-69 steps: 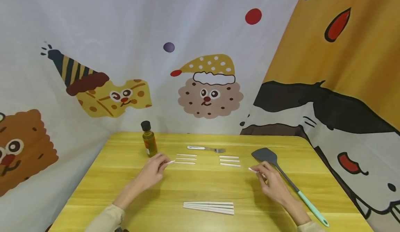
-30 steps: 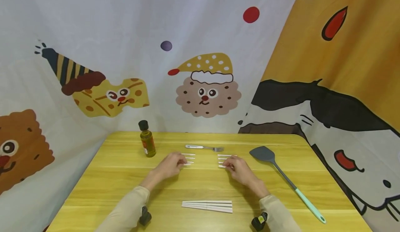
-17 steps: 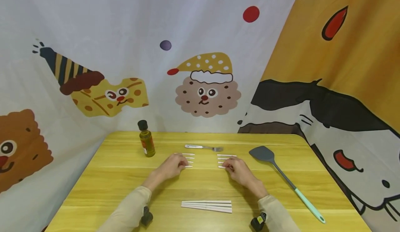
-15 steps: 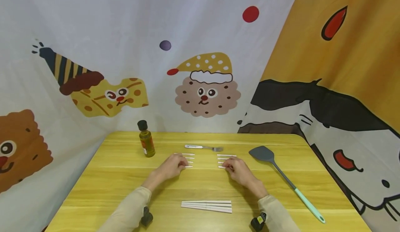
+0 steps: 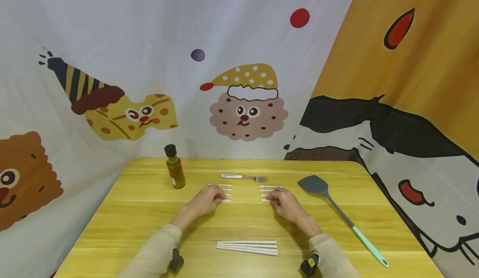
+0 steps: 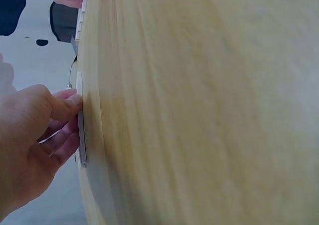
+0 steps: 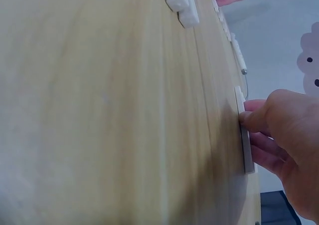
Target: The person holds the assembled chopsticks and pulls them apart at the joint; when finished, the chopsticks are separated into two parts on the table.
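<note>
My left hand [image 5: 206, 199] pinches a short white stick [image 6: 82, 135] between thumb and fingers at the near end of the left column. In the left wrist view that stick lies along the tabletop. On the other side, my right hand [image 5: 287, 203] pinches a matching short white stick [image 7: 246, 147] at the near end of the right column, also down on the wood. Beyond each hand lie more short white sticks, roughly parallel, partly covered by the fingers. Several longer white sticks [image 5: 247, 247] lie side by side in a slight fan nearer to me.
A fork [image 5: 243, 177] with a white handle lies behind the two columns. To the left stands a dark-capped oil bottle [image 5: 176, 172]. A grey spatula [image 5: 337, 207] with a mint handle lies at the right of the wooden table [image 5: 149, 215]. A printed curtain [image 5: 187, 20] hangs behind.
Both hands have come inward, each bringing its short stick down to the near end of its column. Over the last half second they stay almost still.
</note>
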Demonstrator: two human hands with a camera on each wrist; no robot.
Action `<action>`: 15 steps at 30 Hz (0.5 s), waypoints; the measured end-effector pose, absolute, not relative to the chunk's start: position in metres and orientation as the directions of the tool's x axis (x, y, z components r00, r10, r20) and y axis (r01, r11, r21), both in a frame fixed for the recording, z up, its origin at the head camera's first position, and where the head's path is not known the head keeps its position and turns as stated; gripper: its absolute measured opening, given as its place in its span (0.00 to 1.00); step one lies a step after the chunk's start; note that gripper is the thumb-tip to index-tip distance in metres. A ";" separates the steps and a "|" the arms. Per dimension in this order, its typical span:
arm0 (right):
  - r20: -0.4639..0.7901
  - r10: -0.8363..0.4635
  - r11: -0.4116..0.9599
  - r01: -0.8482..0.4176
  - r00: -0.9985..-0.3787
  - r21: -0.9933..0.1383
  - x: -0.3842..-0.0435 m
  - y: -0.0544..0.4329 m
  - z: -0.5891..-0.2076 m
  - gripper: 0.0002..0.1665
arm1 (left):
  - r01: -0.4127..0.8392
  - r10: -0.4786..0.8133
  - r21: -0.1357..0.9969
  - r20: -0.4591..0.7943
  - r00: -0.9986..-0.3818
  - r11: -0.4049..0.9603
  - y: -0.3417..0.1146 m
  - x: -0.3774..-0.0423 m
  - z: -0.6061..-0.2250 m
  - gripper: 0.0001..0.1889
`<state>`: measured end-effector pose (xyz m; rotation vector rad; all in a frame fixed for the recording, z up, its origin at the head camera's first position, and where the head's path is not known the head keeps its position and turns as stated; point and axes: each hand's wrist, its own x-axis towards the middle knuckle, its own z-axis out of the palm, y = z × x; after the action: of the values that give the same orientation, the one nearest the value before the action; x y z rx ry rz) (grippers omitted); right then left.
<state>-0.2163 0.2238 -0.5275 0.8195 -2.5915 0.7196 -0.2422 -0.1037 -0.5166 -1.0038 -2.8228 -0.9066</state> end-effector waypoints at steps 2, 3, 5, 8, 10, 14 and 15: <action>0.445 -0.440 0.710 -0.605 -0.780 -0.360 -0.217 0.224 -0.528 0.12 | 0.571 0.569 0.523 0.185 -0.801 0.633 -0.104 -0.242 -0.517 0.07; 0.443 -0.440 0.712 -0.605 -0.781 -0.358 -0.217 0.224 -0.528 0.12 | 0.570 0.568 0.522 0.185 -0.802 0.635 -0.104 -0.243 -0.517 0.07; 0.439 -0.441 0.716 -0.602 -0.783 -0.354 -0.217 0.223 -0.527 0.11 | 0.571 0.566 0.519 0.189 -0.803 0.636 -0.104 -0.243 -0.518 0.07; 0.429 -0.445 0.720 -0.599 -0.786 -0.351 -0.217 0.223 -0.527 0.11 | 0.567 0.560 0.521 0.190 -0.806 0.639 -0.105 -0.243 -0.518 0.08; 0.424 -0.449 0.722 -0.599 -0.786 -0.347 -0.217 0.224 -0.526 0.11 | 0.567 0.561 0.524 0.191 -0.805 0.635 -0.105 -0.243 -0.519 0.08; 0.418 -0.457 0.725 -0.601 -0.785 -0.337 -0.217 0.224 -0.526 0.11 | 0.559 0.559 0.532 0.181 -0.809 0.636 -0.104 -0.242 -0.520 0.09; 0.418 -0.457 0.726 -0.601 -0.785 -0.336 -0.218 0.224 -0.526 0.11 | 0.556 0.557 0.532 0.180 -0.811 0.638 -0.104 -0.242 -0.520 0.09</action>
<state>-0.2175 0.2244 -0.5256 0.8272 -2.6240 0.6649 -0.2420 -0.1044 -0.5196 -0.9665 -2.8439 -0.9233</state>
